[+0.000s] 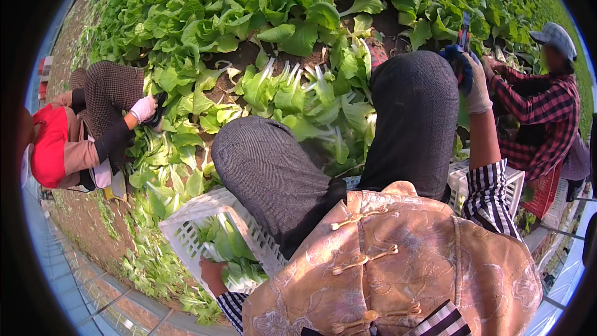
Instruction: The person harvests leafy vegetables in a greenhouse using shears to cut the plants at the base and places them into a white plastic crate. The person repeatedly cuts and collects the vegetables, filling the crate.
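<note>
My right hand (473,81), in a pale glove with a dark blue palm, is raised beyond my right knee. It grips a utility knife (463,37) with a red and black handle, the blade pointing up and away. Low on my left side, my bare left hand (213,274) reaches into a white plastic crate (179,242) against cut leafy greens (228,238). Its fingertips are hidden, so I cannot tell whether it grips any. On the ground in front of my knees lie cut greens (298,86) with their white stems pointing away.
Rooted leafy greens (280,4) stand in dense rows ahead. One co-worker (70,144) crouches at the left; another (545,102) works close on my right. A white crate (513,182) and a red crate (543,193) stand at the right. Loose leaves (158,261) strew the soil behind left.
</note>
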Demonstrator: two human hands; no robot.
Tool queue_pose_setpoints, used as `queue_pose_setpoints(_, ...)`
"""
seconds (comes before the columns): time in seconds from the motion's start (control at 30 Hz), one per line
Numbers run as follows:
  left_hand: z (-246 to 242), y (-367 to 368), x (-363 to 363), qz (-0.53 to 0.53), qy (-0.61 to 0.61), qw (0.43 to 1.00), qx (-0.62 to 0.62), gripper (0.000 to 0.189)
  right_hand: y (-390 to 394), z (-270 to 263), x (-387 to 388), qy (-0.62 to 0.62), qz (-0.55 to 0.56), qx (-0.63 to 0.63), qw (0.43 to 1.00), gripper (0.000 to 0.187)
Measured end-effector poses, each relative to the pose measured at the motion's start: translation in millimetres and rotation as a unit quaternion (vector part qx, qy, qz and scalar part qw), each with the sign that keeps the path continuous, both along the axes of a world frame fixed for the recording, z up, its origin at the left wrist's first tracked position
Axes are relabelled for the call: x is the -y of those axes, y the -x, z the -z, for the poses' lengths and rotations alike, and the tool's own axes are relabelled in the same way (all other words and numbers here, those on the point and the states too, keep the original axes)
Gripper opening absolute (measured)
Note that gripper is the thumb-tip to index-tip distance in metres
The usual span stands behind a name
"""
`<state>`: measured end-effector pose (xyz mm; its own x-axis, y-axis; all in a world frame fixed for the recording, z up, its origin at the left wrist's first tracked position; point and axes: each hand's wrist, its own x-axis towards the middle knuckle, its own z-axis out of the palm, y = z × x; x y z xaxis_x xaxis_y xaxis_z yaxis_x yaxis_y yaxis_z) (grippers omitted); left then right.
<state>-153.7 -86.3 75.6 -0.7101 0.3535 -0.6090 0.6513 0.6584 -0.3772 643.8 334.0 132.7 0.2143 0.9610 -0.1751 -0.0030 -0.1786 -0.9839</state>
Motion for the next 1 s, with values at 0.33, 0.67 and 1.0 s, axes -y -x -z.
queue_pose_setpoints(0.33,-78,-203,-261,0.176,-0.375,0.886,0.208,0.053,34,179,-16,0.181,-0.086,-0.065,0.977,0.026)
queue_pose_setpoints(0.67,75,-392,-510,0.482,-0.174,0.778,0.364,0.052,144,282,-104,0.29,-0.178,0.095,0.935,0.024)
queue_pose_setpoints(1.0,150,-353,-583,0.416,-0.013,0.835,0.359,0.051,208,381,-217,0.346,-0.216,0.104,0.907,0.023)
